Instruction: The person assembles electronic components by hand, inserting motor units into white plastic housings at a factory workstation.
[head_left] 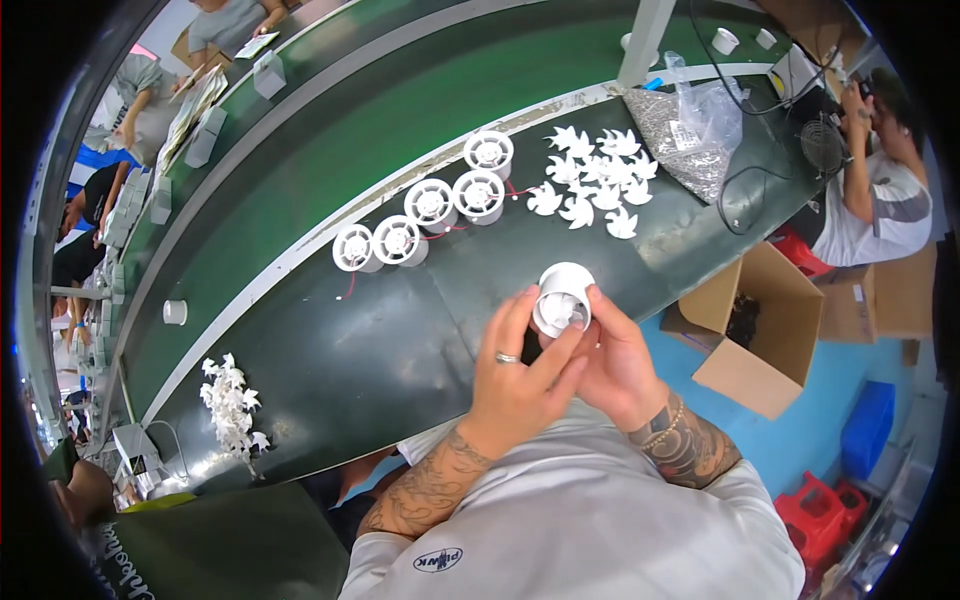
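A white cylindrical fan housing [563, 283] is held up before my chest, its round opening facing me. A white bladed fan wheel [562, 311] shows inside it. My left hand [520, 375] grips the housing from the left, with one finger reaching into the opening at the blades. My right hand [622, 368] is closed around its right and lower side. Beyond my hands, several white fan wheels [603, 170] lie loosely on the green bench [330, 370]. To their left stand several white fan housings [430, 203] with spoked faces, some with red wires.
Another pile of white fan wheels [231, 405] lies at the bench's left. A clear bag [690, 135] of small metal parts rests at the far right. Behind a pale rail runs a green conveyor [300, 170]. An open cardboard box [760, 350] stands right, near a seated person [880, 190].
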